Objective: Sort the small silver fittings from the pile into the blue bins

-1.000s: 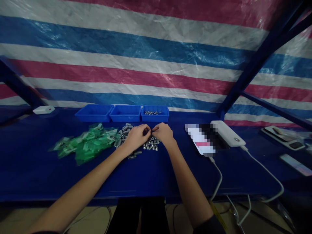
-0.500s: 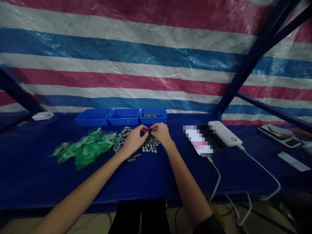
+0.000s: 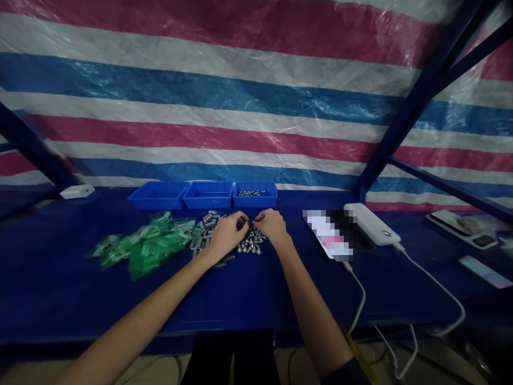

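Note:
My left hand (image 3: 230, 233) and my right hand (image 3: 273, 226) face each other over a pile of small shiny metal pieces with rounded heads (image 3: 250, 244). The fingers of both hands are curled into pinches, their tips close together; whatever they hold is too small to make out. Beside my left hand lie loose metal cylinders (image 3: 207, 224), partly covered by that hand. Further left is a heap of green plastic bags (image 3: 150, 246) with metal pieces inside.
Behind the piles stand three blue bins (image 3: 158, 203); the right one (image 3: 255, 201) contains small metal parts. To the right lie a phone (image 3: 328, 235), a white power bank (image 3: 372, 223) with a cable, a small scale (image 3: 460, 229) and another phone (image 3: 486, 271). A white box (image 3: 77, 191) sits far left.
The whole view has shifted slightly, so everything appears a little further right and lower. My right fingertips have drawn in closer over the pile, and both hands remain in a pinch.

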{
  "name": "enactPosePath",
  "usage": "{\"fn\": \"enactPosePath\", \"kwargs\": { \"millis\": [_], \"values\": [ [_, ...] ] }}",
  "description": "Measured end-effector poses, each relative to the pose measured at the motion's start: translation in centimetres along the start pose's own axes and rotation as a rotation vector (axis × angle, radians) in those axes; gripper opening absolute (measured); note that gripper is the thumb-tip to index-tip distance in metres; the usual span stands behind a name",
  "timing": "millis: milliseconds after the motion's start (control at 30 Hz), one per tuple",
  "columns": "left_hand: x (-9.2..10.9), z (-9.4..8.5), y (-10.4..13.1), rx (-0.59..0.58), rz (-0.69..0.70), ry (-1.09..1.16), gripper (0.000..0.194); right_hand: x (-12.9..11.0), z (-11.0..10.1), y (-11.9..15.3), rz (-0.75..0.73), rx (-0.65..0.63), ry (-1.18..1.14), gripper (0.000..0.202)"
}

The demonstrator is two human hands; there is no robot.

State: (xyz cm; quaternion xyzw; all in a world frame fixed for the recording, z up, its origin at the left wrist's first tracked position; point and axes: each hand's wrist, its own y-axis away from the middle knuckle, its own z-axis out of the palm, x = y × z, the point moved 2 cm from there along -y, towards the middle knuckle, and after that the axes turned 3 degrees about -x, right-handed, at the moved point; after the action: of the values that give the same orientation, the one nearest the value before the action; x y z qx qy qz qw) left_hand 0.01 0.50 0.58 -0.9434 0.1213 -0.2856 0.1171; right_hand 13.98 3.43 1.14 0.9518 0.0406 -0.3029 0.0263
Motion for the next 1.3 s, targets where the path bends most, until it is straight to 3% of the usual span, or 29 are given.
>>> {"fn": "enactPosePath", "kwargs": {
  "millis": [300,633,933,1100,1300],
  "values": [
    [0.1,0.0,-0.1,0.022,-0.009,0.117,0.018,-0.3,0.2,0.0,-0.044,-0.017,0.034,0.021],
    [-0.3,0.2,-0.1,0.064,-0.013,0.092,0.018,-0.4,0.2,0.1,-0.063,0.0,-0.109,0.015],
    [0.0,-0.6,-0.3,0.128,-0.113,0.258,0.034,-1.6,0.2,-0.6,-0.345,0.056,-0.521,0.018],
    [0.1,-0.9,-0.5,0.147,-0.107,0.322,0.036,-2.1,-0.4,-0.2,-0.4,0.106,-0.589,0.016],
    [-0.3,-0.7,-0.9,0.152,-0.137,0.5,0.043,-2.2,-0.1,-0.6,-0.487,0.066,-0.7,0.016]
  ]
}}
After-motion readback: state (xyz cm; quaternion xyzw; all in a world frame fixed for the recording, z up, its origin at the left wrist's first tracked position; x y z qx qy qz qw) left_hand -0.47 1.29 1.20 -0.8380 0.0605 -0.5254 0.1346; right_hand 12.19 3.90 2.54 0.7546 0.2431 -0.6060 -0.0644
